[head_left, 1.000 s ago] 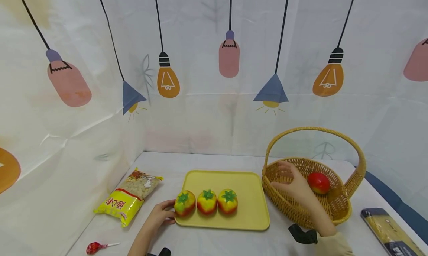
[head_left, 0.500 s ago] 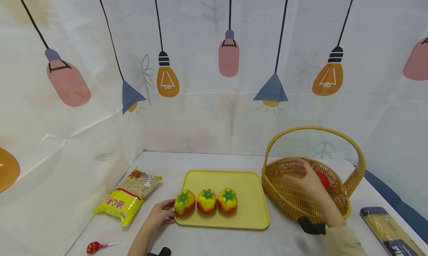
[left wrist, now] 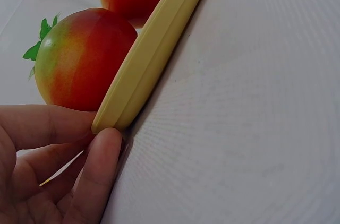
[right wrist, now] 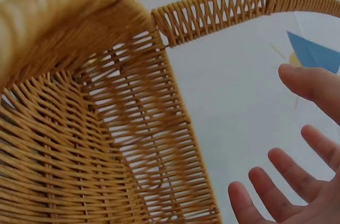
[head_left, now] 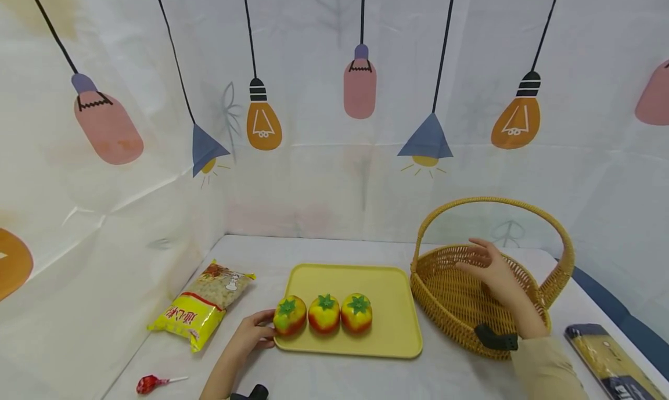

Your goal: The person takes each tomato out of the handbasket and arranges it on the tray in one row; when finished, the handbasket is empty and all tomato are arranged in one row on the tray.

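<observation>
Three yellow-and-red tomato-like fruits (head_left: 324,314) with green leafy tops stand in a row on a yellow tray (head_left: 389,313). My left hand (head_left: 251,337) pinches the tray's near left corner between thumb and fingers, close beside the leftmost fruit (left wrist: 85,59). Over the wicker basket (head_left: 449,295), under its arched handle, hovers my right hand (head_left: 493,272). Its fingers are spread and hold nothing. The right wrist view shows the basket's woven wall (right wrist: 154,128) and those separated fingers (right wrist: 292,173) apart from it. The red fruit in the basket is hidden from sight.
A yellow snack bag (head_left: 204,304) lies left of the tray. Nearer the front left is a red lollipop (head_left: 151,384). A gold-and-dark flat package (head_left: 617,359) lies at the right table edge. A white printed curtain (head_left: 324,185) hangs behind.
My right hand has moved rightward over the basket and now covers the red fruit that was visible there. My left hand and the tray have stayed in place.
</observation>
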Action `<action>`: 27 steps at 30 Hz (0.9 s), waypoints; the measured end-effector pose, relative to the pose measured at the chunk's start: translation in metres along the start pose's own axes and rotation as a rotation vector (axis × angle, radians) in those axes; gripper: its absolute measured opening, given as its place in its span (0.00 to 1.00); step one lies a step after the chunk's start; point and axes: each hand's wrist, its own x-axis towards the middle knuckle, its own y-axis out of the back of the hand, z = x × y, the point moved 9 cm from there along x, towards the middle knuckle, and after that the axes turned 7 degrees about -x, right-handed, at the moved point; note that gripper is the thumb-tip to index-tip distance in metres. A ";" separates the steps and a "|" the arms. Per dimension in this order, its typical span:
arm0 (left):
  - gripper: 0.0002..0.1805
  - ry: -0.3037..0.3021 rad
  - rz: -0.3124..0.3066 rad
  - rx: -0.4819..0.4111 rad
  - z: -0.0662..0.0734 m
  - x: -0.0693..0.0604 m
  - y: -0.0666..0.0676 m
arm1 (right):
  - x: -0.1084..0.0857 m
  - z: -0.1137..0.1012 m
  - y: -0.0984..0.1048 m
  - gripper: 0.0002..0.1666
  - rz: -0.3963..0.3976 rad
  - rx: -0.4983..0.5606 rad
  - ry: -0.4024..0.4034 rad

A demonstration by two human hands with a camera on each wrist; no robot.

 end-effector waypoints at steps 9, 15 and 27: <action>0.31 -0.001 0.003 0.011 0.001 0.000 0.000 | 0.011 0.011 0.009 0.49 -0.005 -0.003 -0.034; 0.31 0.007 0.008 0.027 -0.001 0.000 0.001 | 0.016 0.027 0.016 0.50 0.023 -0.001 -0.071; 0.31 -0.009 0.001 0.031 0.000 0.000 0.000 | 0.015 0.051 0.021 0.50 0.045 -0.083 -0.162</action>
